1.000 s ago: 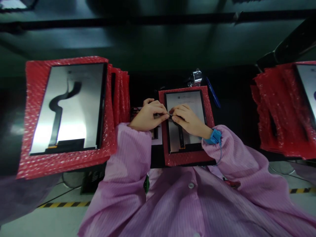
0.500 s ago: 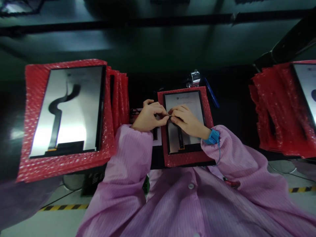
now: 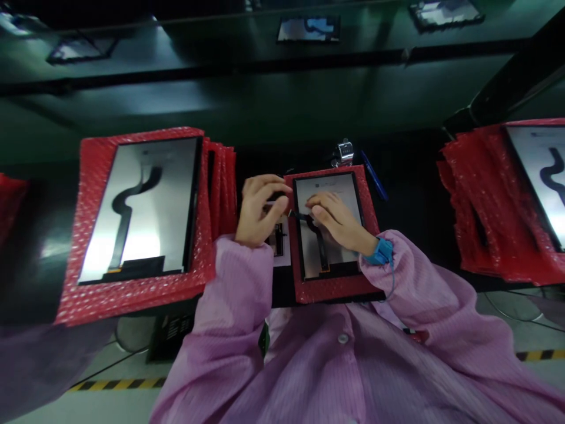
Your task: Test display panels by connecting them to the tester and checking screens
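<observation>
A display panel (image 3: 309,259) lies on a red bubble-wrap sheet (image 3: 335,290) in front of me. Its black flex cable (image 3: 321,247) curves up from the lower edge, and the cable's end points left past the panel's edge. My left hand (image 3: 261,209) is just left of that end, fingers apart and holding nothing. Over the panel's middle, my right hand (image 3: 341,222) has its fingers bent beside the cable's upper bend; whether the fingertips touch anything is unclear. A blue band circles the right wrist. Partly behind my left hand lies a white card (image 3: 283,256).
At the left, a larger panel (image 3: 145,235) lies on stacked red bubble wrap (image 3: 132,299). Another panel (image 3: 538,176) rests on red bags (image 3: 485,206) at the right. A metal counter (image 3: 344,152) and a blue pen (image 3: 374,175) lie behind the middle panel.
My hands have come apart from their pinch at the cable's end. My left hand moved left and opened; my right hand shifted slightly right. The cable's end is now exposed, and the view has tilted up.
</observation>
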Tool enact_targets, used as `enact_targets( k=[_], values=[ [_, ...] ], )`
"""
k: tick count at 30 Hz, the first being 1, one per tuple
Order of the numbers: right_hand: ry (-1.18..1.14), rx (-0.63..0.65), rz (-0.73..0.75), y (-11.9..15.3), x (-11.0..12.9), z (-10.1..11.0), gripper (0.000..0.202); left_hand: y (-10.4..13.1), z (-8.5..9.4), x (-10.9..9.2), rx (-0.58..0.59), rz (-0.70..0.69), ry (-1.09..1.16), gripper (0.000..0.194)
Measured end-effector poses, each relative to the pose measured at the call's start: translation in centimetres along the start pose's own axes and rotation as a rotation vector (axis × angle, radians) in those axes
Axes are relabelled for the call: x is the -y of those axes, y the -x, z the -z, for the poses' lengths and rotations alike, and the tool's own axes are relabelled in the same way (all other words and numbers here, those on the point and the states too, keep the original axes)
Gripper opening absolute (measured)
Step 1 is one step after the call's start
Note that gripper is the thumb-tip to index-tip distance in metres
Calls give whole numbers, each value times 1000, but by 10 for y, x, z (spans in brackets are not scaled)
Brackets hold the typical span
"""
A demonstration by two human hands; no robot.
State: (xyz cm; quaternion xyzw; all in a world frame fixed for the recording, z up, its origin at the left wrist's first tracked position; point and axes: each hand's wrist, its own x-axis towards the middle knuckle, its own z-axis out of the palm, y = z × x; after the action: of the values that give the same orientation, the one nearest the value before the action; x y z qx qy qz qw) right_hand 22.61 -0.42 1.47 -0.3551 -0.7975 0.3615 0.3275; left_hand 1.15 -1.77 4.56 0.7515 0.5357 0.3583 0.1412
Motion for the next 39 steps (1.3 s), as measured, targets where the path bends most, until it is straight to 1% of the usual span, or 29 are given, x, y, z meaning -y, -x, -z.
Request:
enact_targets(
  k=[1, 2, 3, 4, 5, 6, 8, 9, 11, 13, 15, 22, 25, 28, 31, 33, 34, 37, 39],
  values=[
    [-5, -53, -29, 4, 3, 5, 34, 8, 3, -6, -155, 47, -34, 27],
    [7, -105, -61, 9, 5, 10, 33, 19, 4, -12, -281, 99, -74, 27],
    [37, -150, -93, 17, 8, 14, 30, 33, 4, -18, -370, 147, -119, 26],
    [81, -187, -127, 26, 9, 18, 27, 48, 1, -24, -397, 176, -159, 24],
    [135, -216, -162, 36, 11, 22, 24, 63, -4, -28, -300, 170, -192, 21],
    [193, -238, -197, 48, 12, 24, 22, 79, -10, -31, -299, 159, -257, 20],
    [289, -265, -266, 72, 13, 25, 20, 106, -24, -32, -194, 205, -385, 25],
    [320, -272, -291, 83, 13, 24, 21, 116, -31, -31, -159, 228, -432, 29],
    [347, -281, -310, 101, 13, 20, 23, 128, -41, -27, -93, 268, -481, 38],
    [346, -287, -303, 112, 13, 17, 24, 131, -46, -22, -59, 283, -489, 41],
    [335, -289, -297, 117, 13, 15, 25, 129, -46, -19, -45, 274, -486, 40],
    [334, -274, -302, 120, 16, 15, 27, 130, -44, -18, -36, 179, -568, 40],
    [363, -254, -311, 122, 18, 14, 30, 132, -46, -20, -7, 205, -594, 42],
    [409, -221, -337, 124, 24, 14, 36, 132, -46, -22, 8, 234, -548, 44],
    [434, -200, -367, 127, 31, 12, 44, 129, -42, -30, -38, 186, -475, 50],
    [426, -205, -378, 127, 35, 9, 49, 128, -41, -40, -87, 145, -424, 54],
    [413, -214, -384, 127, 35, 7, 50, 128, -42, -47, -92, 130, -388, 54],
    [306, -232, -436, 125, 33, 7, 53, 132, -54, -66, -21, 113, -290, 51],
    [163, -235, -516, 123, 30, 12, 53, 135, -63, -72, 12, 136, -272, 49]
  ],
)
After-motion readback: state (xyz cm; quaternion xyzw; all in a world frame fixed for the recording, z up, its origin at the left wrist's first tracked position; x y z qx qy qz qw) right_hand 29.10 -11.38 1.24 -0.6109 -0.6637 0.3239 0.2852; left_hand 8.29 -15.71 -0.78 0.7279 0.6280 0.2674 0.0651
